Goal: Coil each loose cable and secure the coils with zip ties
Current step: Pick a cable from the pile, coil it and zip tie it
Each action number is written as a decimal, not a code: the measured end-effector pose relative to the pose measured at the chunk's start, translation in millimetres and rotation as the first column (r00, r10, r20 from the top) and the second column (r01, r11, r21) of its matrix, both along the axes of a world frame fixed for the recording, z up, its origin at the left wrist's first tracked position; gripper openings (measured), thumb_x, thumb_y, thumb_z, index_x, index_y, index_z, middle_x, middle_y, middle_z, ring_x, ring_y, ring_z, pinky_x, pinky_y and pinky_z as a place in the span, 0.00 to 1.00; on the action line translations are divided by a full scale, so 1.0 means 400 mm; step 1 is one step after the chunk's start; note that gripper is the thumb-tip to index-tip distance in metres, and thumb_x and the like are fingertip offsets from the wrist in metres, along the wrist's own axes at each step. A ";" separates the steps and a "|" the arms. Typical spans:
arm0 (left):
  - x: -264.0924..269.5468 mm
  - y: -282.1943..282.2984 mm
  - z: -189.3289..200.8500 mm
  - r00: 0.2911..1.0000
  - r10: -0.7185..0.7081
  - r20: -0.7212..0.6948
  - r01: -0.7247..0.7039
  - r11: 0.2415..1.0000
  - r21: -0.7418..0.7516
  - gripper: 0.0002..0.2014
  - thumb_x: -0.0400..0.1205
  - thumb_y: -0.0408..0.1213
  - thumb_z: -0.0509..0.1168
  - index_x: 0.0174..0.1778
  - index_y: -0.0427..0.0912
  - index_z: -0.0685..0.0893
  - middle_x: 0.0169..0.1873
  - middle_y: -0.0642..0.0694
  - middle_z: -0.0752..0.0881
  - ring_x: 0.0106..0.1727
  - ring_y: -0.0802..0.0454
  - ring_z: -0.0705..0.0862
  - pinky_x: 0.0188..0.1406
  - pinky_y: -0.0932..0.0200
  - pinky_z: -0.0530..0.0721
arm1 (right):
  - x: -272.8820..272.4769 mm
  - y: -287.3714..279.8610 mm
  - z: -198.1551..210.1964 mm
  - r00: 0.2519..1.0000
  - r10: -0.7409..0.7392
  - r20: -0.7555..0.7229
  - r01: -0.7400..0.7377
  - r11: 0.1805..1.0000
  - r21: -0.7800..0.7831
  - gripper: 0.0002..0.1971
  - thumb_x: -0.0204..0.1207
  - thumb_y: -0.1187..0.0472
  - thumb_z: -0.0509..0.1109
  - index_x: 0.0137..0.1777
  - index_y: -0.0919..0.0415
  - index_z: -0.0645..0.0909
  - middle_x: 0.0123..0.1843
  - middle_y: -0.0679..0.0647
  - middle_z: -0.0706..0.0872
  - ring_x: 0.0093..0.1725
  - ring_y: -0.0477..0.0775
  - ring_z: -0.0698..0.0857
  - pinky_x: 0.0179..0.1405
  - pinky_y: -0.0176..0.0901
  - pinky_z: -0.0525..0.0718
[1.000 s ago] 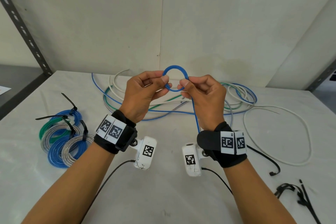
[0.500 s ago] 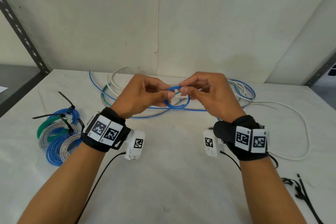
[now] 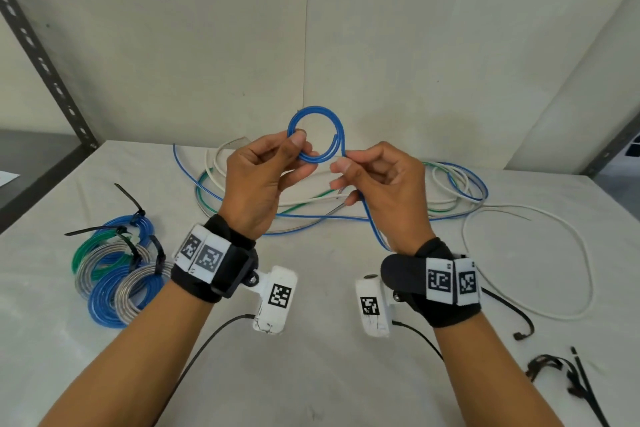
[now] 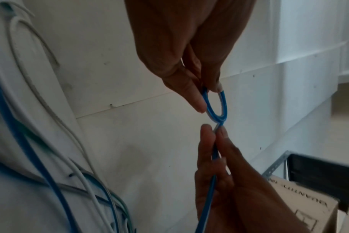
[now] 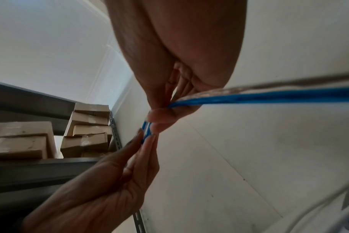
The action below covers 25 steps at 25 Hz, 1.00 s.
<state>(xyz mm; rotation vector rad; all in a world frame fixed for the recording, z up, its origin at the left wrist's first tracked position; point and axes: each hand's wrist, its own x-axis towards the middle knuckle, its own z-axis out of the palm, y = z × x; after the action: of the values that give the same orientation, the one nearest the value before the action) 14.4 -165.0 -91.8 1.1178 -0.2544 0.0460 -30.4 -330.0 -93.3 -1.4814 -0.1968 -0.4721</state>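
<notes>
A small blue cable coil (image 3: 313, 114) of about two turns is held up above the white table (image 3: 311, 340). My left hand (image 3: 266, 180) pinches the coil's lower left side between thumb and fingers. My right hand (image 3: 377, 184) pinches the same blue cable (image 3: 372, 222) just below the coil, and the cable runs down past that wrist to the table. In the left wrist view the coil (image 4: 217, 107) shows as a narrow loop between both hands. In the right wrist view the cable (image 5: 269, 96) runs off to the right from my fingers.
Loose blue, white, green and grey cables (image 3: 450, 191) lie tangled at the back of the table. Several tied coils (image 3: 114, 267) with black zip ties sit at the left. Spare black zip ties (image 3: 568, 374) lie at the front right. A white cable loop (image 3: 571, 253) lies right.
Both hands rose from the low position of half a second ago, and the blue coil now stands upright and larger, with another turn on it.
</notes>
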 end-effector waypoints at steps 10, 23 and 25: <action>-0.029 -0.035 -0.017 1.000 -0.006 0.012 0.007 1.000 -0.004 0.14 0.79 0.38 0.72 0.56 0.34 0.89 0.44 0.42 0.94 0.51 0.45 0.93 0.50 0.57 0.90 | -0.009 0.028 -0.001 0.988 -0.139 0.069 0.133 0.987 0.089 0.06 0.76 0.67 0.78 0.49 0.68 0.84 0.45 0.60 0.94 0.45 0.60 0.94 0.33 0.43 0.89; 0.005 0.029 -0.001 0.957 -0.223 0.186 0.069 0.796 0.601 0.13 0.78 0.39 0.77 0.58 0.43 0.92 0.42 0.44 0.93 0.43 0.46 0.92 0.46 0.54 0.91 | 0.006 -0.092 0.010 1.000 -0.030 -0.002 0.026 0.884 -0.468 0.03 0.75 0.65 0.80 0.45 0.63 0.90 0.40 0.51 0.92 0.41 0.50 0.91 0.34 0.54 0.88; 0.008 0.050 0.004 0.930 -0.322 0.176 0.085 0.656 0.750 0.11 0.77 0.40 0.78 0.54 0.44 0.94 0.39 0.47 0.93 0.43 0.46 0.92 0.47 0.51 0.92 | 0.001 -0.093 0.011 0.998 0.030 -0.048 -0.053 0.799 -0.599 0.02 0.74 0.64 0.81 0.45 0.61 0.91 0.40 0.50 0.92 0.42 0.49 0.90 0.37 0.52 0.88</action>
<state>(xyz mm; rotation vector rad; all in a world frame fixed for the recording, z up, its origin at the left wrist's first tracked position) 17.7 -145.1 -90.1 1.8947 -0.7202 -0.1077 -29.9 -367.0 -88.9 -2.1069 -0.3748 -0.3583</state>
